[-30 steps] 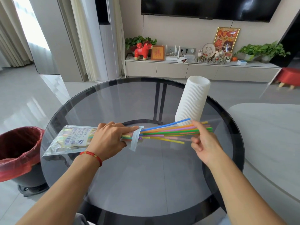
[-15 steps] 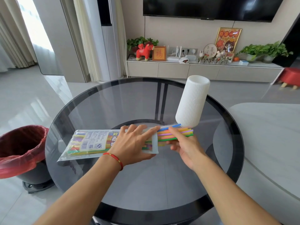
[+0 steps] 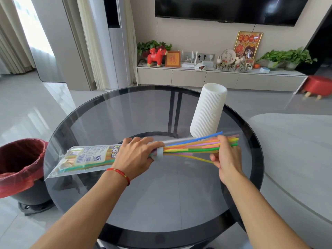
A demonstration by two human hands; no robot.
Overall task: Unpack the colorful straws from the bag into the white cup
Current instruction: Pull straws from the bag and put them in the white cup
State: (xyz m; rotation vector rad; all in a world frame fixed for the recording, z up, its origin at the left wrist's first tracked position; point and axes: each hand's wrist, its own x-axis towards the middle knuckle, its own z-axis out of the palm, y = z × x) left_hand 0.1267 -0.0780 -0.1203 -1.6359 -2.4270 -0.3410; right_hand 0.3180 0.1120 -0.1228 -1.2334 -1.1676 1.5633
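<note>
A clear plastic bag (image 3: 86,159) with a printed label lies across the left of the round glass table (image 3: 161,194). My left hand (image 3: 137,155) is closed around the bag's open mouth. A bundle of colorful straws (image 3: 192,147) sticks halfway out of the bag toward the right, fanned apart. My right hand (image 3: 225,157) pinches the straws near their far ends. The tall white ribbed cup (image 3: 208,112) stands upright on the table just behind the straw tips, with nothing seen in it.
A bin with a red liner (image 3: 19,168) stands on the floor left of the table. A pale sofa edge (image 3: 296,150) curves along the right. A low TV cabinet (image 3: 215,78) with plants and ornaments runs along the far wall.
Half a second ago the straws were mostly inside the bag with my hands close together. My right hand has since pulled the straws out to the right, and they fan apart.
</note>
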